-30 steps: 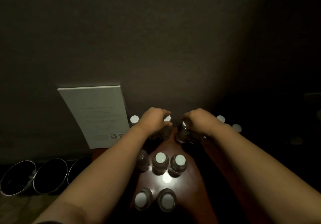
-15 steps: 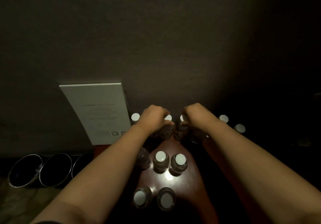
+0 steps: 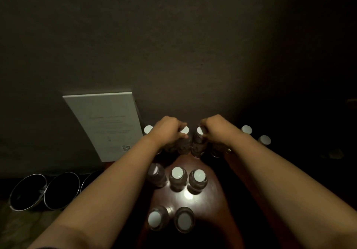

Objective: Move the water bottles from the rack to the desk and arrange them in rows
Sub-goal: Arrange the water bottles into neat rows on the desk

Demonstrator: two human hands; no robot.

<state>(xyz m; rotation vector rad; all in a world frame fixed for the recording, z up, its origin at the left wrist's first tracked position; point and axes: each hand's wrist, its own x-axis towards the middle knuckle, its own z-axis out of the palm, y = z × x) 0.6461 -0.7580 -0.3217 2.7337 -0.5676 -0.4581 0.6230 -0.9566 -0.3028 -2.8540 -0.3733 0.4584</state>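
A dim room, a dark wall behind and a polished reddish-brown desk [image 3: 210, 196] catching one spot of light below the head camera. At far left, three dark metal-rimmed bowls [image 3: 29, 192] sit in a line on a lower surface, and a white printed card [image 3: 108, 125] leans against the wall.

Water bottles stand upright on the desk, long axes vertical, white caps facing the camera. In the far row, one cap [image 3: 148, 129] shows just left of the left hand [image 3: 168, 131], whose fingers curl down around the neck of a bottle [image 3: 184, 140]; a second bottle body seems to lie under the palm, though shadow hides it. Touching that bottle on its right stands another bottle [image 3: 199, 142], gripped from above by the curled fingers of the right hand [image 3: 216, 131]. Two more caps [image 3: 246, 129] [image 3: 264, 139] show at far right, in deep shade.

The two held bottles stand directly under their hands, side by side at the middle of the far row, each hand equally close to its own; any coming adjustment likely turns on closing or keeping that contact between them.

Nearer, a middle row of three bottles [image 3: 177, 179]; nearest, a pair [image 3: 170, 217]. Roughly eleven bottles can be counted, the far row uncertain. The rack is not in view.
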